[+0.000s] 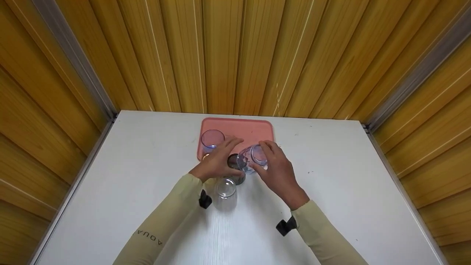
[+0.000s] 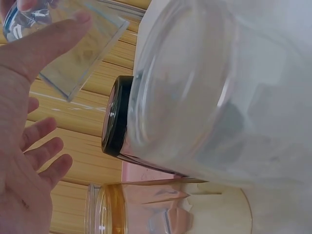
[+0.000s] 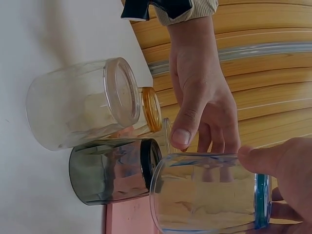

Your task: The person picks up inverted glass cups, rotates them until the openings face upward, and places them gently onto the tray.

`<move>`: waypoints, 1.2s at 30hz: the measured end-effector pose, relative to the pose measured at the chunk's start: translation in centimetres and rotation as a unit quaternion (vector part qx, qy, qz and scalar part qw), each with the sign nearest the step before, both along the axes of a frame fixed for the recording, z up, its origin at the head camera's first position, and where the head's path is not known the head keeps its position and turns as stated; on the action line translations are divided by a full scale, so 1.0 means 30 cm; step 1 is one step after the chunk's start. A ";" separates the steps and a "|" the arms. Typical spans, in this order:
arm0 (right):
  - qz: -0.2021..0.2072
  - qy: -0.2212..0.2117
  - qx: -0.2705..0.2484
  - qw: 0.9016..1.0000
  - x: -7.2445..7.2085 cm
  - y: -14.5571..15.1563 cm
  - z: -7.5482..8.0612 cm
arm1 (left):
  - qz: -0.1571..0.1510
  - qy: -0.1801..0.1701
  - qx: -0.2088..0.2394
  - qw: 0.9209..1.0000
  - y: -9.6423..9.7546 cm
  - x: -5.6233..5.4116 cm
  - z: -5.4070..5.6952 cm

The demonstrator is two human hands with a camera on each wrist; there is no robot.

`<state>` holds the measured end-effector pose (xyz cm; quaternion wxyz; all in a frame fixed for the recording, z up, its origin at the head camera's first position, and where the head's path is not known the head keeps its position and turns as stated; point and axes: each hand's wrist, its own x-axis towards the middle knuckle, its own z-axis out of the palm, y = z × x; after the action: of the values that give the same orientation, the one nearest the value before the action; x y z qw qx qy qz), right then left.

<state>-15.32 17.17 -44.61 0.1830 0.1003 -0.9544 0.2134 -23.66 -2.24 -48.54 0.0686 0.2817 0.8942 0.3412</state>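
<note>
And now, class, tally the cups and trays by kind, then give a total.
Trays: 1 (pink tray)
Cups: 5 (clear cup, dark grey cup, amber cup, blue-edged cup in the right hand, farthest cup)
Total: 6

From my head view, I see soft light, with a bright shine on the white table (image 1: 217, 235) and faint shadows by the left sleeve (image 1: 165, 211). Thin white glints streak the wood wall (image 1: 220, 55). Up close, my left wrist view shows a blurry clear cup (image 2: 185, 97); my right one looks dimmer, its metal bar (image 3: 268, 49) curvy.
</note>
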 end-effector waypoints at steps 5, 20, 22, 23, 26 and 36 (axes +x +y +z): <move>0.009 0.000 -0.019 1.000 0.002 -0.006 -0.001 | -0.002 -0.011 0.009 1.000 0.003 0.011 0.000; 0.022 0.005 -0.083 0.996 0.001 -0.014 0.000 | -0.018 -0.020 0.029 0.999 0.007 0.020 -0.003; 0.022 0.004 -0.085 0.996 0.000 -0.015 -0.002 | -0.018 -0.022 0.030 0.999 0.006 0.019 -0.002; 0.022 0.003 -0.085 0.996 -0.001 -0.015 -0.004 | -0.019 -0.022 0.030 0.999 0.006 0.020 -0.002; 0.021 -0.002 -0.087 0.996 -0.004 -0.015 -0.009 | -0.022 -0.019 0.031 0.999 0.005 0.020 -0.002; 0.033 -0.053 -0.109 0.992 -0.008 -0.002 -0.021 | -0.020 -0.011 0.021 1.000 -0.003 0.024 0.004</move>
<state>-15.56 17.11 -45.24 0.1347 0.1000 -0.9299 0.3272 -22.95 -2.33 -48.41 0.0797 0.2970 0.8802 0.3616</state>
